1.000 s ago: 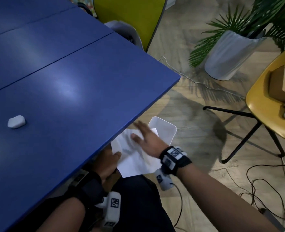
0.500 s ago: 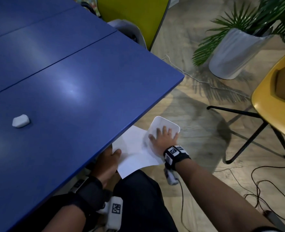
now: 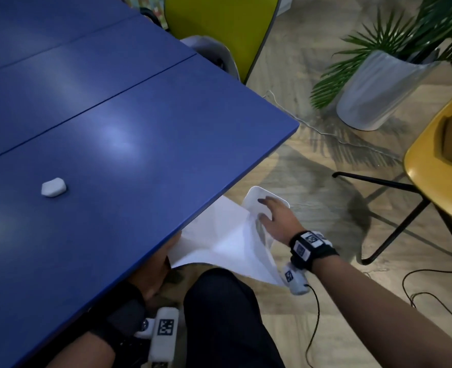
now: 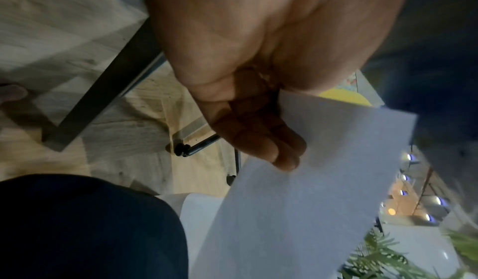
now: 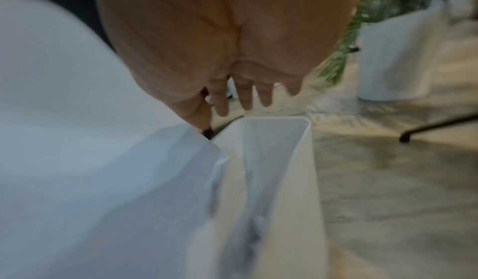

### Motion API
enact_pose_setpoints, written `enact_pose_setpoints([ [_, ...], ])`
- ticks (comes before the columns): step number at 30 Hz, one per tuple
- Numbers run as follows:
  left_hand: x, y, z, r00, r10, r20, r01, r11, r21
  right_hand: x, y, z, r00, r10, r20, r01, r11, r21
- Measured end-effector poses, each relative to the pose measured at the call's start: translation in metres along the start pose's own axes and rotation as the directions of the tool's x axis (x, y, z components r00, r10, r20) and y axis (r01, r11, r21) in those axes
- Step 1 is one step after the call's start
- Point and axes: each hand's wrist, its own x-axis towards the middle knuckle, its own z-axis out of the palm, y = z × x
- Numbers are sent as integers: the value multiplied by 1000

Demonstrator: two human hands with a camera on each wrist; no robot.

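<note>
A white sheet of paper (image 3: 219, 240) hangs below the edge of the blue table, slanting down towards a white bin (image 3: 256, 191) on the floor. My left hand (image 3: 163, 264) is mostly hidden under the table and pinches the sheet's left edge. In the left wrist view its fingers (image 4: 271, 140) lie under the paper (image 4: 310, 191); the thumb is hidden. My right hand (image 3: 266, 208) is over the bin's mouth with straight, spread fingers, beside the sheet's right edge. The right wrist view shows those fingers (image 5: 245, 97) above the bin (image 5: 292, 181), with the paper (image 5: 103, 160) at the left.
The blue table (image 3: 140, 128) carries one small white object (image 3: 52, 186). A yellow chair (image 3: 437, 176) with black legs stands to the right, a potted plant (image 3: 379, 94) behind it. Cables (image 3: 432, 288) trail over the wooden floor. My dark-trousered leg (image 3: 227, 314) is below the paper.
My right hand slid from the sheet to over the bin's mouth. The sheet has bent and tipped towards the bin. My left hand has drawn further under the table, still holding the sheet.
</note>
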Motion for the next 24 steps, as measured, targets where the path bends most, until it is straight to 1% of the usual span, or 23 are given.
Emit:
enact_pose_setpoints([
  [1, 0, 2, -4, 999, -14, 37, 14, 1000, 12, -1, -10, -16, 1000, 6, -12, -4, 988, 153],
  [2, 3, 1, -13, 996, -23, 86, 22, 1000, 19, -4, -22, -31, 1000, 5, 30, -13, 962, 274],
  [4, 0, -3, -25, 991, -28, 131, 16, 996, 91, -18, -45, -57, 978, -45, 203, -42, 912, 407],
  [5, 0, -4, -29, 987, 9, 162, -28, 993, 116, -26, -54, -67, 952, -75, 295, -63, 901, 430],
  [6, -3, -4, -29, 980, 34, 195, -59, 990, 124, -35, -62, -76, 916, -101, 388, -90, 891, 445],
  [7, -3, -4, -31, 971, 28, 238, -60, 990, 128, -44, -69, -84, 872, -114, 476, -129, 885, 447],
  [8, -1, -6, -37, 970, 19, 241, -52, 990, 133, -54, -74, -89, 834, -116, 539, -162, 883, 441],
  [9, -6, -5, -37, 967, -5, 254, -31, 990, 136, -64, -79, -94, 814, -113, 570, -171, 891, 421],
  [10, -13, -1, -35, 963, -47, 264, 29, 997, 73, -74, -80, -97, 815, -105, 570, -163, 902, 400],
  [11, -17, 3, -34, 960, -104, 260, 111, 994, -11, -84, -81, -99, 831, -96, 547, -144, 914, 379],
  [12, -30, 11, -30, 963, -132, 236, 154, 985, -77, -95, -82, -102, 852, -78, 518, -132, 925, 356],
  [13, -43, 17, -23, 963, -164, 216, 192, 975, -111, -107, -81, -105, 870, -48, 491, -140, 930, 339],
  [14, -56, 22, -18, 950, -186, 252, 212, 974, -81, -119, -78, -108, 888, -19, 460, -160, 924, 347],
  [15, -66, 25, -16, 932, -199, 304, 217, 976, -24, -131, -74, -111, 896, 2, 444, -196, 900, 390],
  [17, -91, 30, -10, 889, -225, 400, 219, 974, 62, -157, -65, -118, 899, 24, 436, -271, 813, 514],
  [18, -101, 28, -9, 879, -236, 415, 218, 972, 91, -170, -62, -122, 901, 43, 433, -303, 775, 554],
  [20, -123, 21, 0, 876, -245, 416, 196, 968, 158, -195, -63, -128, 909, 70, 411, -334, 714, 615],
  [21, -134, 15, 7, 873, -233, 428, 159, 967, 202, -207, -66, -130, 916, 78, 393, -335, 687, 645],
  [23, -156, 5, 21, 873, -182, 452, 74, 966, 246, -232, -77, -133, 927, 91, 364, -333, 648, 685],
  [24, -165, 1, 24, 880, -147, 451, 41, 971, 237, -244, -84, -134, 931, 103, 351, -332, 640, 693],
])
